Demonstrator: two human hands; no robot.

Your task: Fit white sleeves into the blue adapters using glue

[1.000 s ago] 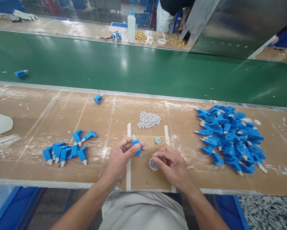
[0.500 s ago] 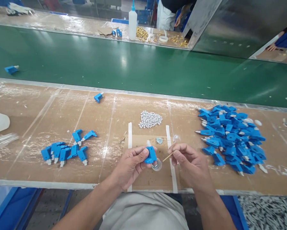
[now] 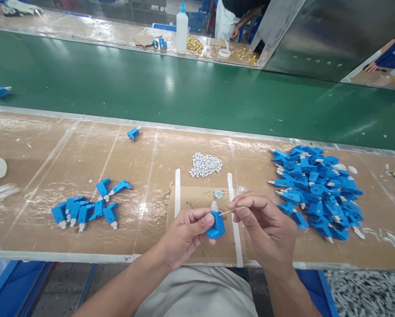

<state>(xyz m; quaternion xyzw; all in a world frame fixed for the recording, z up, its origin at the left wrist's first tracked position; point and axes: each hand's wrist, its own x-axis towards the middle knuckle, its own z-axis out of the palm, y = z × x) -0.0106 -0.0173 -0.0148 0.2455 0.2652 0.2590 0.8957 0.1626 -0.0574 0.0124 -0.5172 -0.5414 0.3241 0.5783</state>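
Note:
My left hand (image 3: 192, 229) is closed on a blue plastic part (image 3: 218, 226) with a pale tip pointing up, held just above the cardboard mat. Between the thumb and fingers of my right hand (image 3: 266, 224) is a thin wooden stick (image 3: 228, 211). The stick's end meets the upper face of the blue part. Beyond my hands, a small blob of clear bluish material (image 3: 218, 194) lies on the mat with another thin stick by it. A heap of small grey-white pieces (image 3: 205, 164) sits farther back.
A big pile of blue parts (image 3: 316, 189) lies to the right, a smaller group (image 3: 85, 211) to the left. Behind runs a green conveyor belt (image 3: 171, 92) carrying one blue part (image 3: 1, 91). Across it stand a squeeze bottle (image 3: 182, 33) and a person (image 3: 230, 22).
My left hand has shifted slightly right and down with the blue part, now covering the small clear dish. The stick has come up onto the part. On the belt, the blue part has moved left.

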